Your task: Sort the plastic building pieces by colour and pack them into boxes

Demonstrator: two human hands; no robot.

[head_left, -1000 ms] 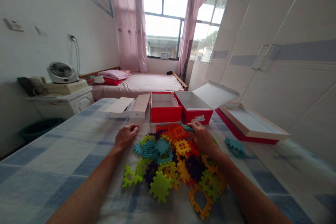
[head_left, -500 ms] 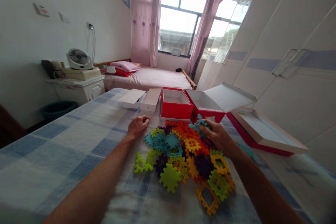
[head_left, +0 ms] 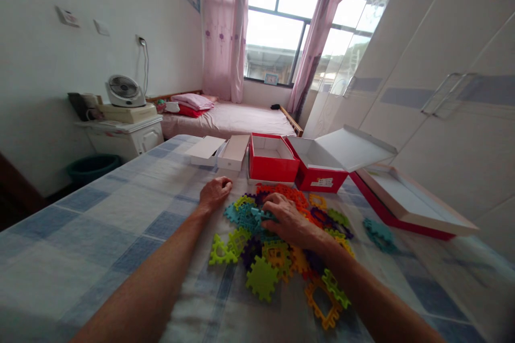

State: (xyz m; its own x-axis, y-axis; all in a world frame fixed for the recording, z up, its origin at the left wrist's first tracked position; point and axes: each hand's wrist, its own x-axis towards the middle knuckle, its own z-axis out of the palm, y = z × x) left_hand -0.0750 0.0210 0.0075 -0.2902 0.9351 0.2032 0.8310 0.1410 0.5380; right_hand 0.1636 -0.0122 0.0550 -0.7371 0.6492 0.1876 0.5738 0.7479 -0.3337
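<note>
Head view: the right hand (head_left: pixel 286 218) lies palm-down on the far middle of a heap of interlocking plastic tiles (head_left: pixel 281 241) spread on the checked worktop (head_left: pixel 120 209). Its grip is curled over a teal tile (head_left: pixel 257 213), the fingertips closing on that piece, though the palm hides how firmly. The left hand (head_left: pixel 215 193) rests loosely curled on the cloth just left of the heap, holding nothing that shows.

The tiles look light, thin and stiff, with toothed edges and open lattice centres. They should be neither slippery nor fragile; pinching an edge or hooking a finger through a centre hole seems the surest hold, though the teeth may snag neighbouring pieces.

Beyond the grip stand two open red boxes (head_left: pixel 273 163), whose floors are partly out of sight. A separate teal cluster (head_left: pixel 378 233) lies well to the right. Tiles under the right palm and forearm are hidden.
</note>
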